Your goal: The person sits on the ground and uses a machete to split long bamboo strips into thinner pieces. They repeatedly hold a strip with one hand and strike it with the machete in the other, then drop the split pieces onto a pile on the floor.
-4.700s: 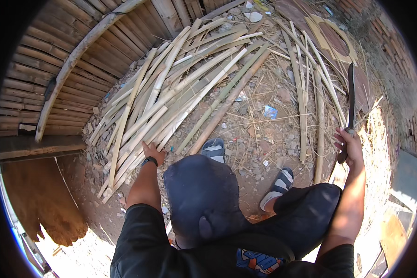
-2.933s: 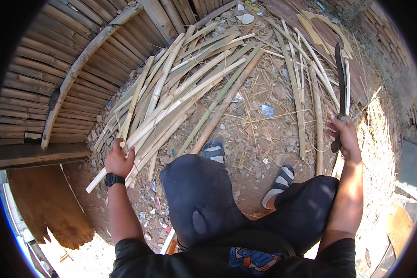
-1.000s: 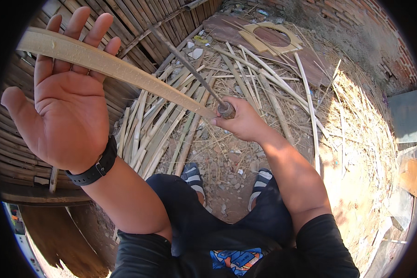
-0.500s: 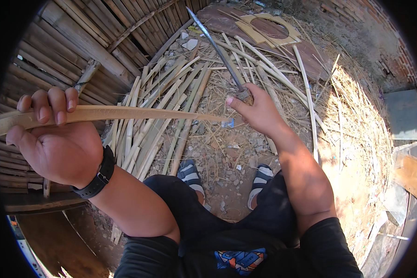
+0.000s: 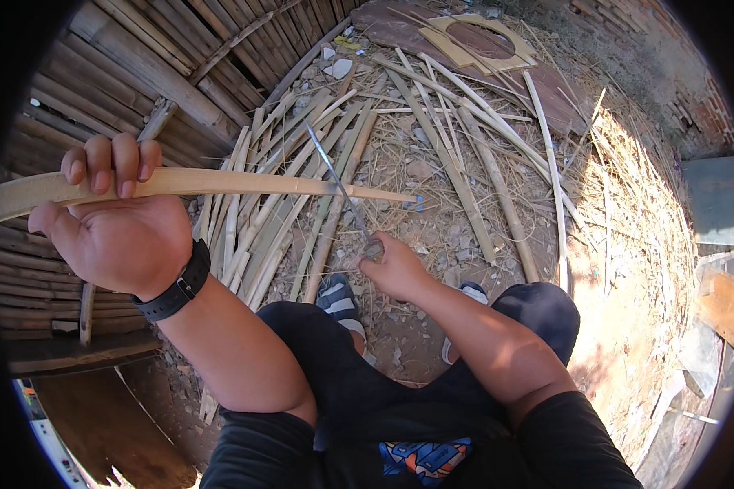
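Note:
My left hand (image 5: 126, 216), a black watch on its wrist, is closed round a long pale bamboo strip (image 5: 245, 181). The strip runs out of view at the left and narrows to a tip with a small blue mark on the right. In my right hand (image 5: 394, 267) is the short handle of a long-bladed knife (image 5: 328, 161), its fingers wrapped round it. The blade points up and to the left and crosses the strip near its narrow end. Whether the edge touches the strip I cannot tell.
Split bamboo strips (image 5: 257, 216) lie heaped on the littered ground before my feet. A bamboo wall (image 5: 114, 73) rises at the left, a brick wall (image 5: 669, 90) at the far right. A board with a round hole (image 5: 510, 61) rests at the back.
My right hand has swung left and down with the knife, bringing the blade from beyond the strip's tip to across it. My left hand and the strip have shifted slightly right.

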Demonstrator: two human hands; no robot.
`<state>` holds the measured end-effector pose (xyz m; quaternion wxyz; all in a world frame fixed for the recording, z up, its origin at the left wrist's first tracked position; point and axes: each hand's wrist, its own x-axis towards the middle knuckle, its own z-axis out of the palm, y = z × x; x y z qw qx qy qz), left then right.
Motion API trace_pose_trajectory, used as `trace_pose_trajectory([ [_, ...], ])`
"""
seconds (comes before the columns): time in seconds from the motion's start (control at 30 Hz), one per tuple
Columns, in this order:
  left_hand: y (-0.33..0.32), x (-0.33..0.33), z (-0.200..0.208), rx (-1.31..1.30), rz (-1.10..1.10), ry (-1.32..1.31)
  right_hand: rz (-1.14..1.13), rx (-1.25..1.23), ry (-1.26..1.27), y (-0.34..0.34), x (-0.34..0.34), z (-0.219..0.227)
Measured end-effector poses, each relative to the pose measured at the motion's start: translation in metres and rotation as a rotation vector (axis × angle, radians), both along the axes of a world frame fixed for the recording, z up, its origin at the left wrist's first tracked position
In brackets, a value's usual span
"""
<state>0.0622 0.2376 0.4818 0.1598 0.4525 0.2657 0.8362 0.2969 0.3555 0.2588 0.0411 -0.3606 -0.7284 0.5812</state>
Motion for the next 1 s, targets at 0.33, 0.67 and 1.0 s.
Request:
trace_pose_trajectory([
  [0.33,-0.006,-0.013,-0.002,-0.016,-0.125,-0.014,0.072,-0.200,0.011,0.029,0.003,0.019],
  [0.67,-0.007,-0.012,-0.002,0.025,-0.432,0.044,0.160,-0.271,-0.004,0.028,0.010,0.028],
  [1.0,-0.010,-0.027,-0.004,0.028,-0.519,0.079,0.068,-0.329,-0.073,0.030,0.003,0.002],
])
